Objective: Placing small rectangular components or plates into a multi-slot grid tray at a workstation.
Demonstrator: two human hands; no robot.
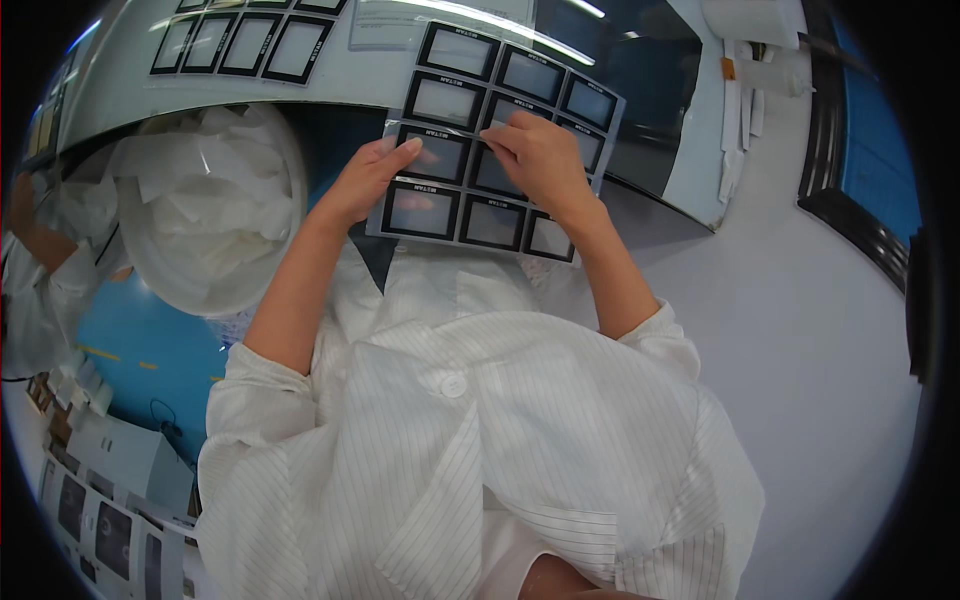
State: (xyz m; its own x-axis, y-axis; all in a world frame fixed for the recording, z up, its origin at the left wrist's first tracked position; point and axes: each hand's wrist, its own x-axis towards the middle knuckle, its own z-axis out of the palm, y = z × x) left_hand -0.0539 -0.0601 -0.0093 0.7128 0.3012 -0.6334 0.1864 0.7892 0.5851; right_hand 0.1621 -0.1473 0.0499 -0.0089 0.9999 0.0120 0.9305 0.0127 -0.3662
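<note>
A clear sheet [490, 222] printed with rows of black-bordered rectangular windows tilts over the table's near edge. My left hand [362, 185] grips its left side, with the thumb on top and the fingers showing through the see-through windows from beneath. Over the middle of the sheet, my right hand [545, 165] is closed, thumb and fingertips pressed together at a window's edge. Whatever is between those fingertips, if anything, is too small to make out.
A similar sheet [243, 45] lies at the far left of the table [350, 88]. Below the table's edge stands a white bin [296, 190] full of crumpled white film [205, 200]. A dark glossy panel [655, 110] lies far right. Another person's arm [45, 245] shows at left.
</note>
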